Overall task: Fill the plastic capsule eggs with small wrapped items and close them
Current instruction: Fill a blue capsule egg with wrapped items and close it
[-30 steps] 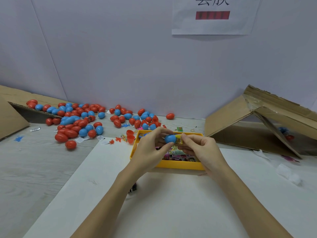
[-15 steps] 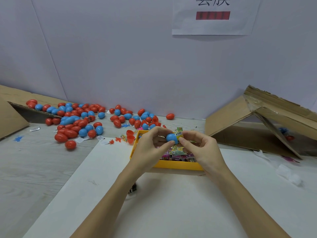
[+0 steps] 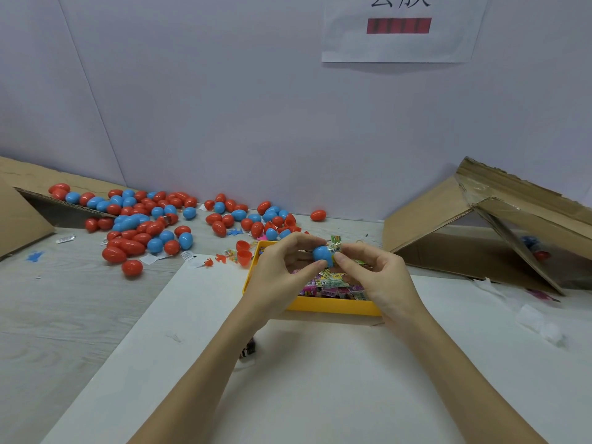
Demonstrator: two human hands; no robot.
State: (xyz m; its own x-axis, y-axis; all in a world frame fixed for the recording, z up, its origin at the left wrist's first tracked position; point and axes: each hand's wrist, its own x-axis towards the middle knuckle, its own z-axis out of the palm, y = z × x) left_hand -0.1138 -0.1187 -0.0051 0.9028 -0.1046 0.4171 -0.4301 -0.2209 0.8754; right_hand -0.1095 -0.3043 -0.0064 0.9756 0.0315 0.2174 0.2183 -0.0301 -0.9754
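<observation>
Blue egg half [image 3: 322,254] sits pinched between both hands above the yellow tray [image 3: 333,306], at about twelve o'clock from the person. Left hand [image 3: 282,270] grips it with thumb and curled fingers; right hand [image 3: 373,272] pinches a green wrapped item [image 3: 335,249] against its open side. Red and blue eggs [image 3: 150,225] lie scattered at ten o'clock, a cardboard box [image 3: 487,225] at two o'clock.

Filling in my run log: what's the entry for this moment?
step: stuffing | left hand: holds blue egg half | right hand: pushes wrapped item in | yellow tray: below hands
</observation>
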